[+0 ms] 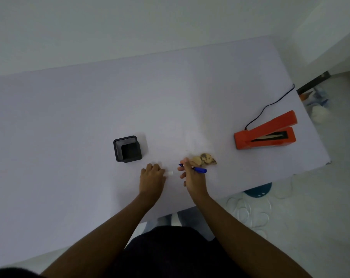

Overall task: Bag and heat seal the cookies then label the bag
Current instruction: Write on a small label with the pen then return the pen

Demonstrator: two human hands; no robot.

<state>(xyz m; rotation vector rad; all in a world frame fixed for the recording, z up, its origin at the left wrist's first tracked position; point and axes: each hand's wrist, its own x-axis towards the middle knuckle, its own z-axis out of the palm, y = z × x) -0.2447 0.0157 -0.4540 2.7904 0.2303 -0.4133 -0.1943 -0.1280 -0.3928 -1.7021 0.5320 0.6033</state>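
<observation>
While hands work, heat sealer (265, 131) (orange) sits beyond cookies (204, 159).

Orange heat sealer (265, 131) w/ black cord (270, 106); blue pen (198, 169); black square holder (127, 148); tan cookies (203, 159), dark patches; white label (170, 173); pale lilac table (69, 117).

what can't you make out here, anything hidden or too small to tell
Head view only:
- label: too small to show any writing.
- cookies: bag film too faint to confirm; right hand with pen covers their near edge.
- left hand: fingertips hidden by its own back.
- black holder: inside too dark.
</observation>
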